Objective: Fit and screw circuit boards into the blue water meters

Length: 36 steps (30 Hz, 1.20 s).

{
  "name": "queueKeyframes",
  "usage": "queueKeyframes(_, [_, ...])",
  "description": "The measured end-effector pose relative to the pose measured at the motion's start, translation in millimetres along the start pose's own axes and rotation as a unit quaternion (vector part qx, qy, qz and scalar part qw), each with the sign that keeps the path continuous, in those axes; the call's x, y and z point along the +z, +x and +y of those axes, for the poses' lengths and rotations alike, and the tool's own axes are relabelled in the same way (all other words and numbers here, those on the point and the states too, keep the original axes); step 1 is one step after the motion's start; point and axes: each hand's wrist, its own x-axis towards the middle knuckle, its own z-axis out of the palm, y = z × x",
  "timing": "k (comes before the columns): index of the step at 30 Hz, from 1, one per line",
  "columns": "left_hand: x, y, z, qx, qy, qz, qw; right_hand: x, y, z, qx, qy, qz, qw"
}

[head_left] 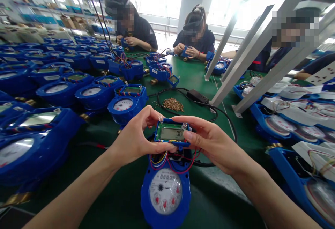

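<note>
In front of me on the green table stands a blue water meter [165, 192] with a white dial and small red pointers. Above its open housing, both hands hold a small blue display module [171, 133] whose green board carries an LCD reading 0.0. My left hand [138, 134] grips the module's left side, thumb below and fingers behind. On its right side my right hand [209, 138] has the thumb at the front near the corner and the index finger along the top edge. Colored wires [162, 161] run from the module down into the meter.
Rows of blue meters [57, 91] fill the left. A pile of brass screws [173, 104], black cables and a power strip [197, 96] lie ahead. Metal posts [243, 61] and opened meters [282, 122] stand on the right. Co-workers [195, 37] sit across the table.
</note>
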Motion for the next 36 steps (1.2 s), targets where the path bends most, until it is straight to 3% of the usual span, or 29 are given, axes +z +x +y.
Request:
queueKeyframes(6, [2.3,2.1,-2.4,-0.004,0.019,-0.010,1.000,2.7,-0.5,0.3,0.010,0.047,0.034,0.998])
queueKeyframes(9, [-8.2,-3.1,0.5,0.008,0.061,-0.010,0.998,3.9,-0.8,-1.5,0.014,0.048,0.047,0.998])
queueKeyframes(11, [-23.7,-14.1,3.7,0.025,0.052,0.023,0.998,4.6,-0.6,-3.1,0.015,0.041,0.056,0.997])
queueKeyframes(13, [-42.8,-33.0,4.3,0.021,0.064,0.094,0.993,5.0,-0.3,-4.5,0.016,0.034,0.066,0.997])
queueKeyframes(15, [-60.5,-59.0,-3.8,-0.024,0.185,0.163,0.969,5.0,0.0,-5.4,0.020,0.029,0.074,0.997])
queueKeyframes(16, [-67.6,-73.6,-12.9,-0.069,0.283,0.157,0.944,4.9,0.1,-5.4,0.023,0.028,0.074,0.997])
queueKeyframes(17, [-73.2,-88.5,-25.4,-0.100,0.367,0.118,0.917,4.7,0.2,-5.3,0.025,0.029,0.072,0.997])
queueKeyframes(20, [-81.6,-128.6,-76.5,-0.074,0.525,0.035,0.847,3.5,0.0,-3.5,0.022,0.038,0.059,0.997])
queueKeyframes(22, [-82.6,-146.0,-108.1,-0.072,0.541,0.032,0.837,2.6,-0.2,-1.9,0.018,0.042,0.051,0.998])
queueKeyframes(24, [-82.3,-153.9,-126.4,-0.044,0.573,0.026,0.818,2.0,-0.2,-0.8,0.016,0.043,0.049,0.998])
queueKeyframes(26, [-81.3,-154.4,-129.4,-0.021,0.594,0.014,0.804,1.8,-0.2,-0.3,0.015,0.048,0.048,0.998])
queueKeyframes(33, [-73.8,-144.6,-102.2,0.003,0.625,-0.031,0.780,1.1,0.0,1.2,0.041,0.051,0.042,0.997])
queueKeyframes(36, [-79.8,-149.0,-105.1,0.009,0.627,-0.060,0.777,0.3,0.4,2.7,0.040,0.054,0.041,0.997])
